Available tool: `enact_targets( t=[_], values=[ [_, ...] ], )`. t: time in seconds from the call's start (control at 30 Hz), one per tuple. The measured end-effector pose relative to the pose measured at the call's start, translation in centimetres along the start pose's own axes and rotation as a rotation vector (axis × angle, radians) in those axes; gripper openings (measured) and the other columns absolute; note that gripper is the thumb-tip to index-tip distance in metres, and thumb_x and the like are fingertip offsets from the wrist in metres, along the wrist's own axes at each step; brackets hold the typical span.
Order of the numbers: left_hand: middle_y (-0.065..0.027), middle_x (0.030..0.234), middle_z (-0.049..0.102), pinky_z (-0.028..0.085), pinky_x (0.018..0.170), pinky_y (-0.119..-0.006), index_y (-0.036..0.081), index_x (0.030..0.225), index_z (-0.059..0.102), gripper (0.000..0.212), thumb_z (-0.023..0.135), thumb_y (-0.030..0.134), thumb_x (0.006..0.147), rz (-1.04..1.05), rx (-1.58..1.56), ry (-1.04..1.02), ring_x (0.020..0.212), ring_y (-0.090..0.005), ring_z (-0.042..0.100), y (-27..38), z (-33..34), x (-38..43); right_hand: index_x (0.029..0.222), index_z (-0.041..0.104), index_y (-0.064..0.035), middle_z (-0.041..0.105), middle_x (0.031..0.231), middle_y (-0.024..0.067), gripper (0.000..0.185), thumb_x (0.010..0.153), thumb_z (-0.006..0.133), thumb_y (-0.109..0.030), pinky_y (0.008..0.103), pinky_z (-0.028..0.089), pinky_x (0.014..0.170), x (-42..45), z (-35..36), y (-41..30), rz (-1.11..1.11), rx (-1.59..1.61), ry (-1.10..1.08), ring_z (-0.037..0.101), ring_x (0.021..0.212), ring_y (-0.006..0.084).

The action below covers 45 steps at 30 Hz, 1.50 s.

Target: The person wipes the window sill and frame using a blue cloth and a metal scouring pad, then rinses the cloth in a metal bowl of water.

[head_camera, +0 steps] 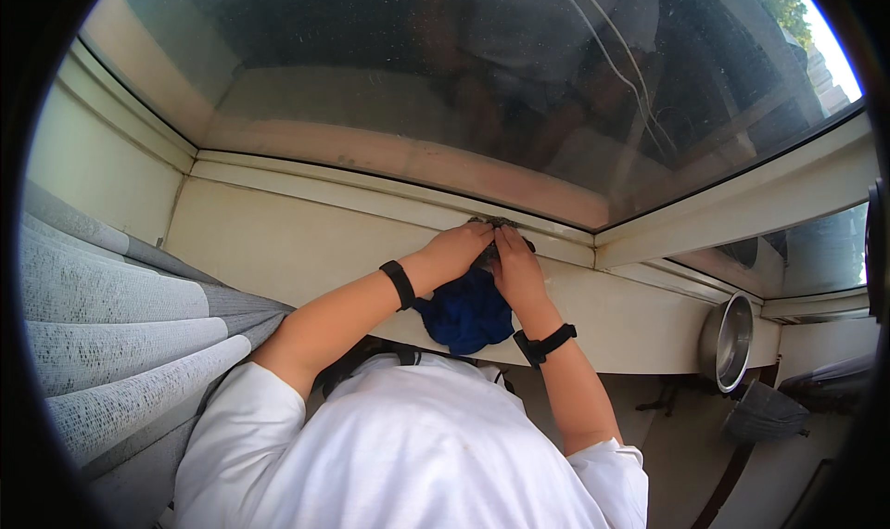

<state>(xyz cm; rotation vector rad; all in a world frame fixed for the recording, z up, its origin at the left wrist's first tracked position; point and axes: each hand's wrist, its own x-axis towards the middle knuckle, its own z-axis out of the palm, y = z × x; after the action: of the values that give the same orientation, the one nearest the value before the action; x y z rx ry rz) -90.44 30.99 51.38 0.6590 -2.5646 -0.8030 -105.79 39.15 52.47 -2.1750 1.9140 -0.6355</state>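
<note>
My left hand (462,249) and my right hand (516,265) meet at the lower rail of the window frame (389,199). Both hold a dark grey, rumpled cloth or pad (491,252) against the frame's edge; its exact kind cannot be told. The fingers are bent over it, and their tips touch or nearly touch. A dark blue cloth (467,315) lies on the cream windowsill (306,251), between my wrists and partly over the sill's front edge. Black bands circle both wrists.
A large window pane (334,91) rises beyond the sill, with reflections on it. Grey curtains (132,299) hang at the left. On the right, a stainless steel bowl (726,342) stands by the sill's front edge, above a grey bucket-like container (765,412). A frame post (737,188) divides the windows.
</note>
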Motion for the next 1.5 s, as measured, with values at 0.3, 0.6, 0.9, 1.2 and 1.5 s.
enact_targets(
  t=[0.3, 0.6, 0.9, 1.2, 1.5],
  values=[
    [-0.0189, 0.107, 0.061, 0.05, 0.084, -0.043, -0.002, 0.111, 0.058, 0.047, 0.065, -0.009, 0.065, -0.148, -0.033, -0.013, 0.104, -0.0389, 0.056, -1.5, -3.0, -0.7, 0.111, 0.059, 0.0013, 0.061, 0.118, 0.017, 0.04, 0.072, 0.06, 0.007, 0.0395, 0.05, 0.088, 3.4, 2.1, -0.7, -0.029, 0.094, 0.033, 0.058, 0.108, 0.0346],
    [-0.0146, 0.098, 0.063, 0.052, 0.08, -0.038, 0.003, 0.099, 0.064, 0.024, 0.056, 0.003, 0.077, 0.157, 0.108, -0.041, 0.098, -0.0317, 0.06, 3.5, 6.4, 8.5, 0.11, 0.061, -0.0005, 0.065, 0.108, 0.0179, 0.04, 0.071, 0.07, 0.001, 0.0418, 0.05, 0.085, -3.6, -4.6, 6.7, 0.436, 0.052, 0.062, 0.06, 0.101, 0.0371],
    [-0.0164, 0.097, 0.065, 0.052, 0.078, -0.041, 0.003, 0.097, 0.064, 0.025, 0.054, -0.004, 0.075, -0.172, -0.04, 0.192, 0.093, -0.0374, 0.061, -2.7, -1.3, -1.5, 0.104, 0.062, 0.0015, 0.065, 0.102, 0.0196, 0.033, 0.071, 0.067, 0.003, 0.0421, 0.051, 0.082, 5.1, 0.4, -1.0, -0.039, 0.106, -0.172, 0.061, 0.095, 0.0387],
    [-0.0191, 0.112, 0.065, 0.05, 0.089, -0.04, 0.001, 0.105, 0.068, 0.04, 0.05, -0.013, 0.072, -0.534, 0.076, 0.445, 0.104, -0.0364, 0.061, -13.1, -12.4, -14.6, 0.117, 0.055, 0.0074, 0.062, 0.112, 0.0208, 0.042, 0.075, 0.058, 0.006, 0.0383, 0.05, 0.092, 15.0, 14.2, -15.7, -0.485, 0.033, -0.058, 0.059, 0.108, 0.0332],
    [-0.0183, 0.106, 0.065, 0.051, 0.086, -0.04, -0.002, 0.102, 0.065, 0.036, 0.053, -0.013, 0.07, -0.23, -0.015, 0.351, 0.101, -0.0367, 0.06, -11.4, -8.3, -10.7, 0.121, 0.052, 0.0046, 0.06, 0.118, 0.0201, 0.047, 0.075, 0.06, 0.005, 0.0355, 0.047, 0.097, 10.8, 8.9, -11.3, -0.238, -0.056, -0.17, 0.056, 0.116, 0.0319]
  ],
)
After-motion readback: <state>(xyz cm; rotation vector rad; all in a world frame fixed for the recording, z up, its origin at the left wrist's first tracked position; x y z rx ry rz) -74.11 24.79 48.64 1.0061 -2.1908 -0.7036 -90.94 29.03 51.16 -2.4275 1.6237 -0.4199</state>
